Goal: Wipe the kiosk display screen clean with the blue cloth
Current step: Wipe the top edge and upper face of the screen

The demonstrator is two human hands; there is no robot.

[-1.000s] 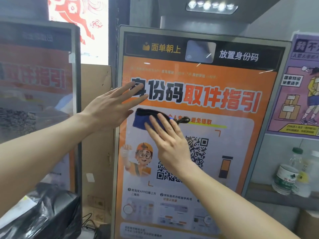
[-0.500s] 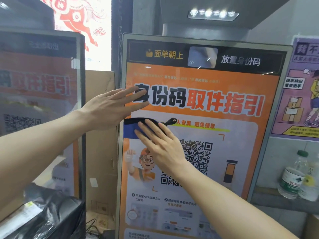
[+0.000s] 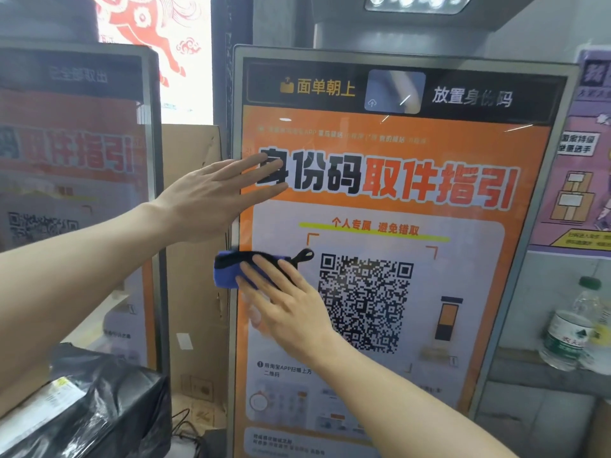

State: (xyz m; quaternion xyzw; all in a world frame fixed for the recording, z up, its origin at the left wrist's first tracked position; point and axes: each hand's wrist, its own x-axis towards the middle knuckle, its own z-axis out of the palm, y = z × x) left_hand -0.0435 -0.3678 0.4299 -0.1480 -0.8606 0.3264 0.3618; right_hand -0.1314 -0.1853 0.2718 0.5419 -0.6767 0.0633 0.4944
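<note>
The blue cloth (image 3: 228,276), edged in black with a small black hanging loop at its right end, lies flat against the kiosk display screen (image 3: 396,206) at the screen's left edge, level with the top of the QR code (image 3: 365,302), and part of it overlaps the metal frame there. The right hand (image 3: 291,309) presses it to the glass with fingers stretched out flat and slightly spread; the fingertips (image 3: 246,269) lie on the cloth while the palm rests lower on the screen, beside the QR code. It grips nothing; it only pins the cloth with an open palm.

The left hand (image 3: 215,196) is also wide open, fingers straight and close together, laid across the frame's left edge higher up, with its fingertips reaching over the first big black character of the headline.

The screen shows an orange poster. Its black top band reads 面单朝上 in yellow and 放置身份码 in white, either side of a small bluish window. The headline reads 身份码 in black and 取件指引 in red. Over the QR code stands 个人专属 避免错取 on a yellow-green line. Below, a numbered step begins 用淘宝APP扫描上方二维码; the finer print is too blurred to read.

To the left stands a second screen (image 3: 76,193) with the same orange design, blurred, and under it a parcel in black plastic (image 3: 99,408) with a white label. Brown cardboard (image 3: 195,259) fills the gap between the two screens. To the right hang a purple poster (image 3: 582,160), and below it a clear water bottle (image 3: 568,328) with a green cap stands on a ledge.
</note>
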